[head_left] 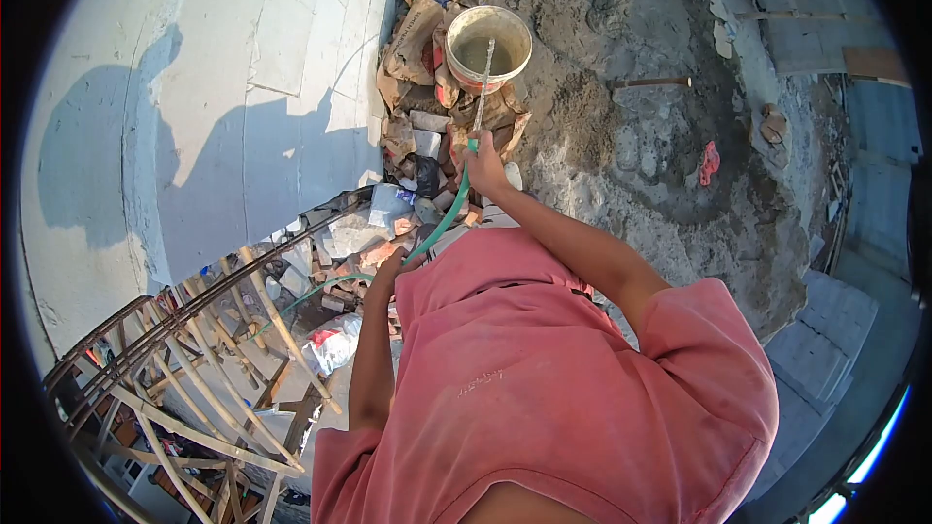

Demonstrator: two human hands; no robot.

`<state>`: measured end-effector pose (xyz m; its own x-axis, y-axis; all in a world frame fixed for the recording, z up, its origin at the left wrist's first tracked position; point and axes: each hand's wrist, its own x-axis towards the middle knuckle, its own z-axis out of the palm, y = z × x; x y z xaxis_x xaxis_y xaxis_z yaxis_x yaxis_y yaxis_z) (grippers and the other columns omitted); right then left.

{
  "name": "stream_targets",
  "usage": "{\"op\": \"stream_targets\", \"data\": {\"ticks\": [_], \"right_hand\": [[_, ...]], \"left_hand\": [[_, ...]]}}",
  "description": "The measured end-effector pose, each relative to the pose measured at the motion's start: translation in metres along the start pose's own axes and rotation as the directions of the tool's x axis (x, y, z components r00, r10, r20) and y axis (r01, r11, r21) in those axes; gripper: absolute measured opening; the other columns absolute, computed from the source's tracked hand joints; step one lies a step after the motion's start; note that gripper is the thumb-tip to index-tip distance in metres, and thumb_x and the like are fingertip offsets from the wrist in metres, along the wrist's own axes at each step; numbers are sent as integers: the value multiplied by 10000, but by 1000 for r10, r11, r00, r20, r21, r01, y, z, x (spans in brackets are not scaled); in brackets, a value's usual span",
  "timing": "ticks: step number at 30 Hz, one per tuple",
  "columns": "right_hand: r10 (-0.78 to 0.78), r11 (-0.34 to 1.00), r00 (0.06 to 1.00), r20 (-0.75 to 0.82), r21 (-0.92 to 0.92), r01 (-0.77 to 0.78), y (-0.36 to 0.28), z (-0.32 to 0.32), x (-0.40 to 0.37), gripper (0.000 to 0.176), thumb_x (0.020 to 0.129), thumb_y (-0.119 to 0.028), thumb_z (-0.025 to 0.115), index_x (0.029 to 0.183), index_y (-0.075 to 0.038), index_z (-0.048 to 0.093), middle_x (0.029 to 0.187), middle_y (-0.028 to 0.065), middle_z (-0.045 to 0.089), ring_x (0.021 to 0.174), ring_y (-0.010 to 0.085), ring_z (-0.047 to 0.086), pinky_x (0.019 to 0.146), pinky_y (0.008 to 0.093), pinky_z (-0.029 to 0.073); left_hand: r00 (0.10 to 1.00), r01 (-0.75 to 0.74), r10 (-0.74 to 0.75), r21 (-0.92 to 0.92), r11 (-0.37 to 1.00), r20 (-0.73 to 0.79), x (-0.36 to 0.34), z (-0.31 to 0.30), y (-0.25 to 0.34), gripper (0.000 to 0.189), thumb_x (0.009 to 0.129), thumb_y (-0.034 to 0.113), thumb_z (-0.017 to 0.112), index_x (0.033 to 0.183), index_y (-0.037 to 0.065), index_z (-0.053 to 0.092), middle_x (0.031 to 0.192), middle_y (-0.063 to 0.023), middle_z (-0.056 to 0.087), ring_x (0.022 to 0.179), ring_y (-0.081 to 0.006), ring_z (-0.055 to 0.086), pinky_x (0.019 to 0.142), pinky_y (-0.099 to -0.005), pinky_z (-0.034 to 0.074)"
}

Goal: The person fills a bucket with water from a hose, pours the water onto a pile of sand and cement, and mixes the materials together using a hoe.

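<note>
A green hose (453,211) runs between my two hands. My right hand (485,169) is closed round it near its end. From that end a stream of water (482,87) shoots forward into a pale bucket (521,54), which stands upright and holds greyish liquid. Lower and to the left, my left hand (389,270) is closed on the same hose, its fingers partly hidden. Past that hand the hose trails left over the rubble.
Torn paper sacks (413,39) lie beside the bucket, with broken bricks and rubble (364,233) nearer me. Wet grey mortar or sand (582,116) covers the right, with a hoe-like tool (652,83) on it. A wall (262,39) and bamboo poles (277,306) stand left.
</note>
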<state>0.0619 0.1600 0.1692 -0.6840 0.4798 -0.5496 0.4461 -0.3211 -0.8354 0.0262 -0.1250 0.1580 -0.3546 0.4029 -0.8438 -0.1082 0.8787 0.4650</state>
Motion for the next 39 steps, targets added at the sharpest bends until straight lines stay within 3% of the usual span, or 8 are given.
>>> {"op": "stream_targets", "data": {"ticks": [14, 19, 30, 39], "right_hand": [[-10, 1000, 1000, 8, 20, 10, -1, 1, 1, 289, 920, -71, 403, 1192, -66, 303, 694, 114, 543, 498, 213, 584, 453, 360, 485], [-8, 1000, 999, 39, -11, 8, -6, -1, -2, 315, 930, -70, 375, 1218, -9, 261, 710, 129, 547, 522, 218, 578, 485, 360, 506], [6, 1000, 1000, 7, 7, -6, -1, 0, 0, 285, 927, -76, 401, 1191, -63, 296, 684, 114, 551, 506, 219, 589, 467, 368, 486], [15, 999, 1000, 12, 28, -15, 3, -1, 2, 289, 928, -76, 403, 1195, -61, 295, 692, 117, 555, 506, 220, 589, 472, 366, 487]], "left_hand": [[1000, 14, -15, 71, 997, 9, 7, -1, -4, 632, 818, 534, 617, 1092, -29, 531, 963, -237, 639, 895, -308, 630, 753, -398, 482], [1000, 9, -10, 74, 997, 10, 3, -1, 0, 636, 823, 528, 616, 1109, -33, 528, 978, -237, 638, 907, -314, 628, 767, -404, 482], [1000, -2, 1, 52, 999, 26, 0, -3, 5, 605, 821, 527, 612, 1052, -28, 542, 936, -233, 638, 861, -273, 627, 734, -382, 478], [1000, 19, -20, 81, 996, 5, -2, -3, 9, 596, 820, 506, 622, 1077, -26, 544, 934, -225, 644, 863, -296, 635, 740, -392, 483]]}}
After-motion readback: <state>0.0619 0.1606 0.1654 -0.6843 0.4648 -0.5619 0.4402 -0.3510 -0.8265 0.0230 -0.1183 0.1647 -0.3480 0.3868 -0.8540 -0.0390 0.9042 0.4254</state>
